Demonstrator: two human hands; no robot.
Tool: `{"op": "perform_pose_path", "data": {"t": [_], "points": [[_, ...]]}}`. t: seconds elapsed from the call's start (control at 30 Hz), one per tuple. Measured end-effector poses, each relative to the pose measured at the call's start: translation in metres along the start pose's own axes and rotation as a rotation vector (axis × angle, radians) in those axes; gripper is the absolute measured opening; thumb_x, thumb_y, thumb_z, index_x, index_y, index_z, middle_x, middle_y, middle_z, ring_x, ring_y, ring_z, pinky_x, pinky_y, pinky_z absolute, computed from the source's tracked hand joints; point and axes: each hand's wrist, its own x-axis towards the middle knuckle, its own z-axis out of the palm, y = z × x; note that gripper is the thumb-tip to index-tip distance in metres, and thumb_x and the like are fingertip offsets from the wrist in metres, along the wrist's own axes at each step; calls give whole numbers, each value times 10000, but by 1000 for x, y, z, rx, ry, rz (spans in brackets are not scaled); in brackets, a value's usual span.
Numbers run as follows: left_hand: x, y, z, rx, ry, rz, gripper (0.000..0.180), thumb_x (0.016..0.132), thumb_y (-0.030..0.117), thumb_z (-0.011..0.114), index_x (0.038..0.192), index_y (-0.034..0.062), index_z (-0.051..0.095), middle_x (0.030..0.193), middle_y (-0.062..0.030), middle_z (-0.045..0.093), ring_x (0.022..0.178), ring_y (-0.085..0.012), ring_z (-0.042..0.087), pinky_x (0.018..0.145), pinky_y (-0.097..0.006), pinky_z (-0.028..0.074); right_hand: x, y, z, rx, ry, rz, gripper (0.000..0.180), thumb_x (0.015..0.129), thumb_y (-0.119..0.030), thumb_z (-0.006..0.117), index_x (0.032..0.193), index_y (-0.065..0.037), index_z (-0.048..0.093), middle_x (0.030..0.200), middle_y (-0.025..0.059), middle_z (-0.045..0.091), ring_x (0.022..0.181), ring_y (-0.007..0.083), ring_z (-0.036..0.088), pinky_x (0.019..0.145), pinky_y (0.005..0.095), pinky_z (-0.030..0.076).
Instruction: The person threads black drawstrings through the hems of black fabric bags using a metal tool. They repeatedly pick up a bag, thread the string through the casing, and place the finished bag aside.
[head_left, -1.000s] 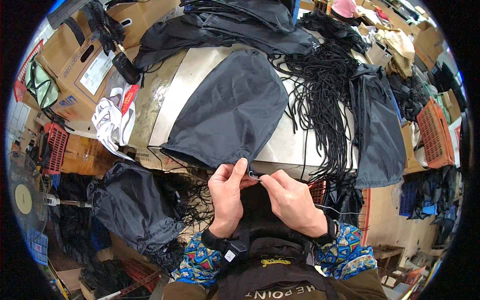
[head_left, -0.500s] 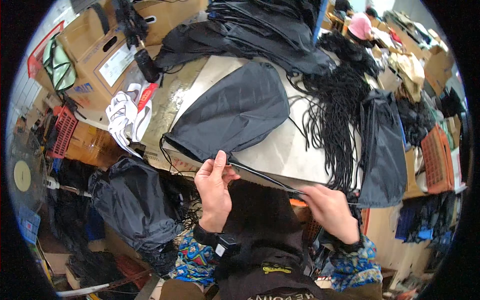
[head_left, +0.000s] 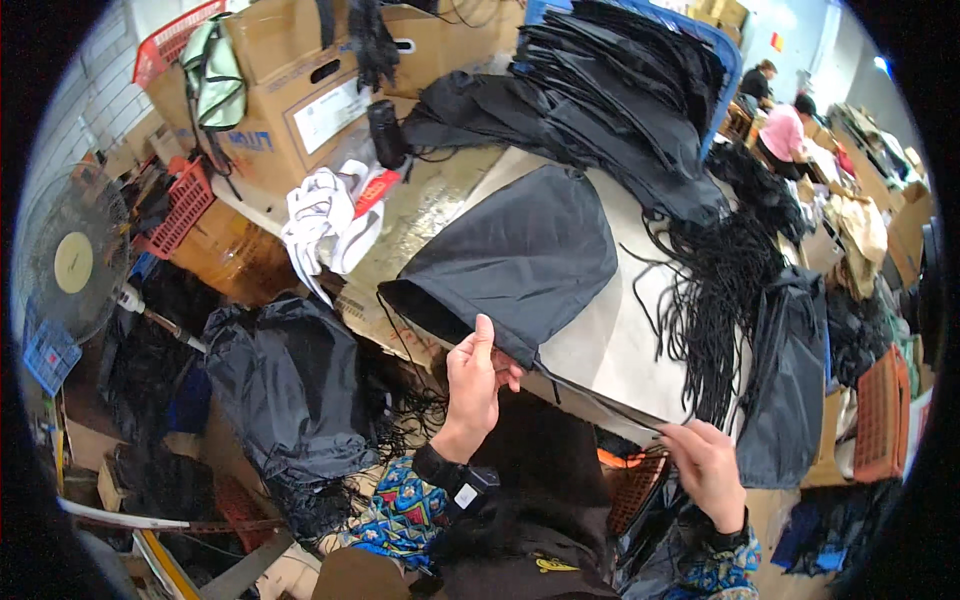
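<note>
A black drawstring bag (head_left: 520,255) lies on the pale work surface, its mouth toward me and gaping at the left side. My left hand (head_left: 474,385) is closed on the hem by the mouth, thumb on top. A thin black cord (head_left: 605,402) runs taut from the bag's near right corner over the table's front edge. Its other end is pinched between the thumb and fingers of my right hand (head_left: 706,472). A second loop of cord (head_left: 405,335) hangs from the mouth's left corner.
Black bags (head_left: 610,90) are piled at the back beside a blue crate (head_left: 728,60). Loose black cords (head_left: 700,330) hang at the right. More black bags lie left (head_left: 290,390) and right (head_left: 785,390). White straps (head_left: 318,215), a cardboard box (head_left: 275,110) and a fan (head_left: 72,262) stand left.
My view has tilted up, so the scene sits differently. The bag's mouth gapes wider at its left. My right hand has drawn slightly farther from my left, still holding the cord.
</note>
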Motion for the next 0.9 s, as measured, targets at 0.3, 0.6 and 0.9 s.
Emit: {"op": "perform_pose_path", "data": {"t": [0.3, 0.6, 0.9], "points": [[-27, -48, 38, 270, -289, -81, 428, 969, 382, 503, 733, 37, 593, 626, -66, 606, 478, -117, 543, 429, -229, 424, 23, -3, 43, 91, 139, 65, 84, 852, -30, 607, 919, 13, 633, 726, 180, 594, 642, 333, 605, 551, 373, 453], [-34, -49, 53, 442, -444, 282, 280, 944, 203, 588, 786, -21, 644, 643, 30, 543, 627, -32, 457, 568, -199, 374, 32, 1, 71, 275, 383, 114, 100, 833, -27, 625, 904, 42, 644, 749, 153, 633, 673, 313, 607, 596, 351, 468], [-34, -54, 68, 937, -564, 654, 155, 912, 107, 566, 1014, -9, 557, 880, -178, 582, 725, -368, 604, 596, -377, 477, 69, -16, -39, 151, 575, -49, 354, 889, -86, 577, 1230, 2, 543, 1113, 165, 624, 918, 273, 609, 835, 335, 467]]}}
